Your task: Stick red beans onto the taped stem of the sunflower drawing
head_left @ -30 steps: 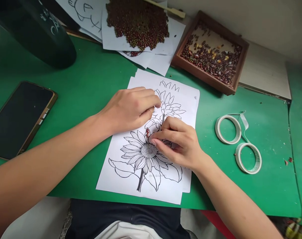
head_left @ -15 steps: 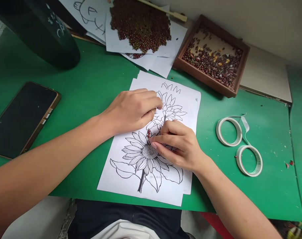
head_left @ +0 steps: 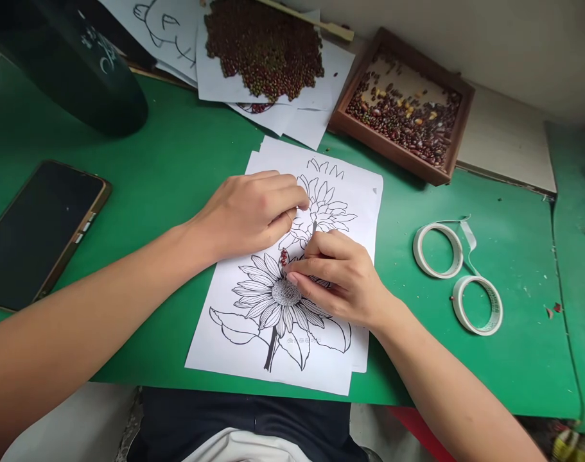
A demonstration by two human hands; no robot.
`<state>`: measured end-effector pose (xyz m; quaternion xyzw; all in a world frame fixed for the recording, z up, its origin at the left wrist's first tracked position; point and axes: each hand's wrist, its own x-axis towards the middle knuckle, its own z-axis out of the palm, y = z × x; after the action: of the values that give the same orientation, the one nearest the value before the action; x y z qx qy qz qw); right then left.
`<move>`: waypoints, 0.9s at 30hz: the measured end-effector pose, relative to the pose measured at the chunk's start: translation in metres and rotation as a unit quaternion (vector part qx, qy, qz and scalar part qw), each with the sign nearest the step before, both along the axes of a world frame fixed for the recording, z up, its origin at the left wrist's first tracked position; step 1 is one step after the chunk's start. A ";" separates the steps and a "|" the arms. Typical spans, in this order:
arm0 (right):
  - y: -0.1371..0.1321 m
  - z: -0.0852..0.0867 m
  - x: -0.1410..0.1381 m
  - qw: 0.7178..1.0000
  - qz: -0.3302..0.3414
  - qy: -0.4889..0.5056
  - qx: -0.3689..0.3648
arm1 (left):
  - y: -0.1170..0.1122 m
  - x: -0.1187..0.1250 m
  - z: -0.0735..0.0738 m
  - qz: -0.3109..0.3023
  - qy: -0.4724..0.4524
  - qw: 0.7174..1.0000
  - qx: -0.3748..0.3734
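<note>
A white sheet with a black line drawing of sunflowers (head_left: 253,340) lies on the green table (head_left: 176,160). My left hand (head_left: 248,212) rests on the sheet's upper left, fingers curled together against the upper flower. My right hand (head_left: 340,276) lies over the lower flower's right side, fingertips pinched near its dotted centre. A few red beans (head_left: 283,257) are stuck on a petal just above that centre, by my right fingertips. Whether anything sits in the pinch is hidden.
A brown wooden tray of red and yellow beans (head_left: 402,106) stands at the back right. Sheets covered with beans (head_left: 263,45) lie at the back. Two tape rolls (head_left: 458,276) sit to the right, a dark phone (head_left: 36,231) to the left, a black object (head_left: 75,64) behind it.
Both hands stay almost where they were. My right fingertips have shifted slightly down beside the red beans; the view wobbles a little.
</note>
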<state>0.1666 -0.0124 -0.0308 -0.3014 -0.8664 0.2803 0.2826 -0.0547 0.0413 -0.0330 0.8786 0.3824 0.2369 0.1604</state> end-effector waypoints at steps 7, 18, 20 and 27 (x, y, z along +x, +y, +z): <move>-0.001 0.001 -0.001 0.999 -0.019 0.010 0.029 | 0.000 0.000 0.000 0.000 -0.002 1.000 0.004; -0.001 0.000 -0.002 0.998 -0.021 -0.020 0.052 | 0.000 0.000 0.001 -0.002 0.001 1.000 0.002; -0.001 0.000 -0.002 0.998 -0.021 -0.030 0.051 | 0.000 0.000 0.001 -0.002 0.001 1.000 0.004; -0.002 0.000 -0.003 0.997 -0.031 -0.012 0.068 | 0.000 0.001 0.002 -0.002 0.004 1.000 -0.002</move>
<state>0.1641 -0.0139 -0.0312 -0.3113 -0.8770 0.2085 0.3009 -0.0542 0.0412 -0.0314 0.8799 0.3818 0.2326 0.1607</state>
